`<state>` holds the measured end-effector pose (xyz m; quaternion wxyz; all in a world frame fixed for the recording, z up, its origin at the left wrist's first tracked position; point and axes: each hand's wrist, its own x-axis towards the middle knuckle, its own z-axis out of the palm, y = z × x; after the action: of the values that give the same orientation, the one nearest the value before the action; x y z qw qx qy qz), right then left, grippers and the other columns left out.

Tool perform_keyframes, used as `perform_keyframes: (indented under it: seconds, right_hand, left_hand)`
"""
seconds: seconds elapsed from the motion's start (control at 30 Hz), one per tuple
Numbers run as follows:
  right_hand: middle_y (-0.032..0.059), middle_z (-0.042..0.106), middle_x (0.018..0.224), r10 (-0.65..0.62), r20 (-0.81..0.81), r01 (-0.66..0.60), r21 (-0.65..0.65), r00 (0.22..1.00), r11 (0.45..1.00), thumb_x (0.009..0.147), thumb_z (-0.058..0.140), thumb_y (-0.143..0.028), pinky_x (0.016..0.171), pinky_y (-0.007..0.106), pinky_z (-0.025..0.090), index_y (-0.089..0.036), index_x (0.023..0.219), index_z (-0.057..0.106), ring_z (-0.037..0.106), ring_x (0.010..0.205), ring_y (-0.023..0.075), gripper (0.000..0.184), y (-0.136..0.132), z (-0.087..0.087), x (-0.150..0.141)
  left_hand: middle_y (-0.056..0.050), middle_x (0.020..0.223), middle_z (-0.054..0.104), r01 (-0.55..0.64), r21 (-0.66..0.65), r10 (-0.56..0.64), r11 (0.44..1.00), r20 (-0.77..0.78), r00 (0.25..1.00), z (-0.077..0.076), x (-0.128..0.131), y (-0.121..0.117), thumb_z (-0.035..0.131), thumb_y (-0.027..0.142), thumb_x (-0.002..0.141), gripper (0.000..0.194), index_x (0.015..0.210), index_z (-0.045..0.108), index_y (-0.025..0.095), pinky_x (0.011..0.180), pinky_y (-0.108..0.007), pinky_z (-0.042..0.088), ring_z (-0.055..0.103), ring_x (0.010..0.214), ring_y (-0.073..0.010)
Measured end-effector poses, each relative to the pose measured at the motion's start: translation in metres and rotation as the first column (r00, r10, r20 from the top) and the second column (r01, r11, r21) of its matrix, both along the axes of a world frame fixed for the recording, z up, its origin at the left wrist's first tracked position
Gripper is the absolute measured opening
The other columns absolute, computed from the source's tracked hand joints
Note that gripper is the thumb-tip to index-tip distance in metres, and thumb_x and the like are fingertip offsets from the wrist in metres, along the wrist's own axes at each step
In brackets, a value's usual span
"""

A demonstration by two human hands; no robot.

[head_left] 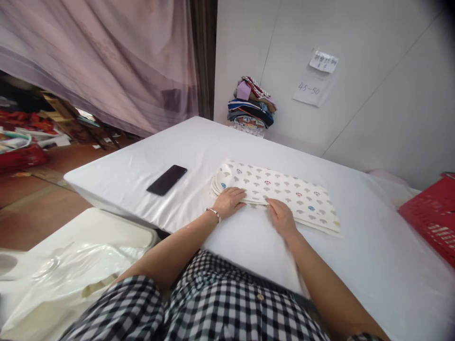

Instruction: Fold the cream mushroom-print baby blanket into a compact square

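Observation:
A folded white cloth (280,189) with small grey, red and blue prints lies lengthwise on the white-covered table. Its layers show along the near edge and at the rounded left end. My left hand (229,201) rests on the near left part of the cloth, fingers stretched out over it and a bracelet at the wrist. At the middle of the near edge, my right hand (281,218) is closed, thumb and fingers pinching the cloth's layers. The palm side of each hand is hidden.
A black phone (167,180) lies on the table (135,166) to the left. A stack of folded clothes (252,106) stands by the wall behind. At the right edge is a red plastic basket (430,213). Clear plastic (88,260) covers a pale surface at lower left.

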<state>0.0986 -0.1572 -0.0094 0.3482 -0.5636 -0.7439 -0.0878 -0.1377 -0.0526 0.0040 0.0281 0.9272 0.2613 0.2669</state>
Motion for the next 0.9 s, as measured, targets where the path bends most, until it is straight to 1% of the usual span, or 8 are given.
perform_keyframes:
  seconds: [0.1,0.17,0.27,0.37,0.5,0.6,0.77,0.9]
  right_hand:
    - [0.0094,0.067,0.107,0.001,0.005,-0.001,-0.009,1.0,1.0,0.093,0.038,-0.023,0.089,0.039,0.05,-0.018,0.113,0.062,0.06,0.101,0.0212,0.031,0.0,0.001,-0.001]
    - [0.0097,0.066,0.109,0.012,0.018,-0.012,-0.027,1.0,1.0,0.093,0.039,-0.024,0.091,0.04,0.049,-0.019,0.112,0.062,0.059,0.103,0.0216,0.031,0.0,0.001,-0.002]
    - [0.0091,0.063,0.118,0.031,0.059,-0.027,-0.067,0.998,0.997,0.093,0.042,-0.029,0.095,0.043,0.046,-0.021,0.117,0.061,0.056,0.11,0.0228,0.032,0.0,0.001,-0.001]
    - [0.0077,0.061,0.122,0.041,0.086,-0.034,-0.08,0.995,0.996,0.093,0.04,-0.028,0.097,0.043,0.045,-0.023,0.121,0.059,0.054,0.113,0.0224,0.034,0.001,0.001,0.001]
    - [0.0064,0.062,0.121,0.018,0.129,-0.01,-0.063,0.992,0.998,0.093,0.037,-0.023,0.095,0.043,0.044,-0.023,0.122,0.059,0.053,0.116,0.0227,0.036,0.003,-0.001,0.002]
    - [0.006,0.061,0.123,0.005,0.196,0.014,-0.097,0.981,0.995,0.093,0.037,-0.021,0.094,0.045,0.043,-0.023,0.119,0.061,0.051,0.119,0.0248,0.036,0.005,-0.004,0.002]
    - [0.0062,0.06,0.124,0.032,0.243,-0.008,-0.1,0.969,0.995,0.093,0.037,-0.021,0.093,0.046,0.044,-0.022,0.115,0.063,0.052,0.118,0.0259,0.034,0.005,-0.012,0.002]
    - [0.0054,0.06,0.124,0.052,0.229,-0.035,-0.077,0.972,0.996,0.092,0.037,-0.02,0.093,0.046,0.044,-0.025,0.116,0.063,0.052,0.119,0.0256,0.036,0.005,-0.017,0.004]
  left_hand:
    - [-0.008,0.122,0.061,-0.116,-0.019,0.115,0.993,-0.011,0.993,0.0,-0.002,0.001,0.054,0.041,0.086,0.038,0.117,0.058,0.02,0.101,-0.048,0.034,0.05,0.116,-0.026]
    - [-0.009,0.122,0.061,-0.152,-0.035,0.151,0.988,-0.017,0.988,0.0,-0.003,0.002,0.054,0.043,0.085,0.038,0.115,0.059,0.021,0.102,-0.049,0.033,0.049,0.117,-0.0267]
    - [-0.008,0.12,0.062,-0.14,-0.053,0.14,0.989,0.005,0.99,0.0,-0.006,0.003,0.054,0.04,0.085,0.032,0.11,0.062,0.02,0.098,-0.045,0.038,0.05,0.117,-0.0252]
    - [-0.005,0.119,0.063,-0.139,-0.064,0.141,0.988,0.033,0.989,0.001,-0.009,0.003,0.054,0.028,0.084,0.027,0.109,0.062,0.022,0.095,-0.041,0.042,0.053,0.114,-0.023]
    - [-0.005,0.119,0.064,-0.176,-0.064,0.177,0.982,0.014,0.984,0.002,-0.012,0.003,0.051,0.017,0.082,0.032,0.112,0.062,0.022,0.093,-0.04,0.044,0.053,0.114,-0.0229]
    - [-0.005,0.117,0.064,-0.216,-0.058,0.214,0.975,-0.05,0.976,0.004,-0.014,0.001,0.05,0.01,0.081,0.034,0.11,0.062,0.022,0.092,-0.041,0.045,0.052,0.114,-0.0237]
    - [-0.003,0.117,0.064,-0.188,-0.035,0.184,0.982,-0.094,0.978,0.006,-0.019,-0.005,0.044,0.005,0.083,0.036,0.11,0.061,0.022,0.09,-0.039,0.047,0.054,0.112,-0.0223]
    - [-0.006,0.118,0.064,-0.278,-0.029,0.275,0.96,-0.065,0.959,0.005,-0.027,-0.003,0.043,0.003,0.081,0.04,0.112,0.06,0.021,0.096,-0.04,0.045,0.052,0.116,-0.0219]
